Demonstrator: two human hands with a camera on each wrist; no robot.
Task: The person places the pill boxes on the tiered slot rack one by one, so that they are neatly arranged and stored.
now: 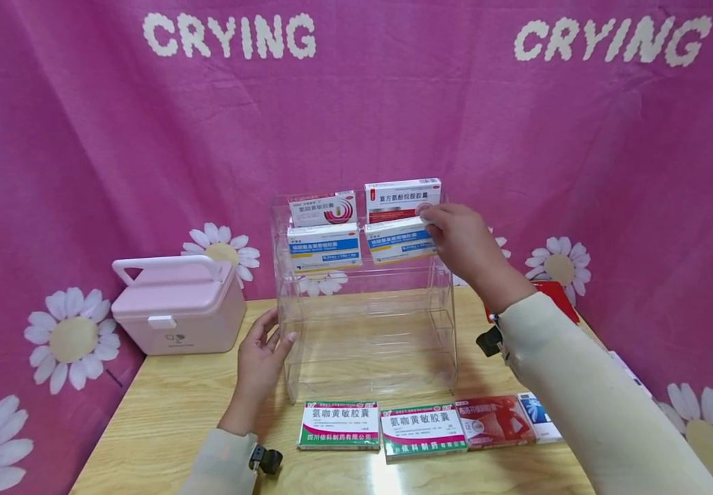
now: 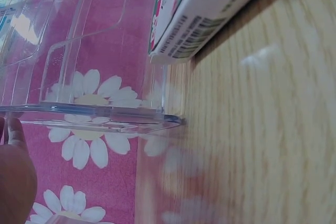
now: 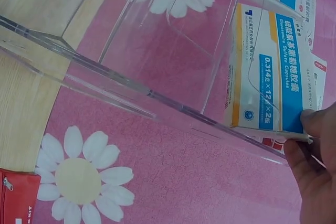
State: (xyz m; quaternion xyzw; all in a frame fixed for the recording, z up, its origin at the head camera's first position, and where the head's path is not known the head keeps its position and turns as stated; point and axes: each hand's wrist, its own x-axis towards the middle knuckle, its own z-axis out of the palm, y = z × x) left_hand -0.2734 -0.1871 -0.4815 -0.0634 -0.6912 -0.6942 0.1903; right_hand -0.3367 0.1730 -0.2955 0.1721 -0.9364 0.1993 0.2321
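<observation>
A clear tiered display rack (image 1: 368, 344) stands on the table with medicine boxes in its upper part. My right hand (image 1: 470, 251) pinches the right end of a white and blue medicine box (image 1: 401, 242) at the rack's upper right; the right wrist view shows thumb and finger on that box's corner (image 3: 268, 72). The box sits slightly tilted in front of a white and red box (image 1: 403, 198). A matching blue and white box (image 1: 324, 247) rests to its left, before another white box (image 1: 324, 210). My left hand (image 1: 260, 357) holds the rack's left side panel, its fingers partly hidden.
Two green and white medicine boxes (image 1: 339, 425), a red box (image 1: 495, 422) and a white and blue box (image 1: 538, 416) lie before the rack. A pink lidded case (image 1: 177, 309) stands at left. A red zip pouch (image 3: 18, 195) lies at right. A pink curtain hangs behind.
</observation>
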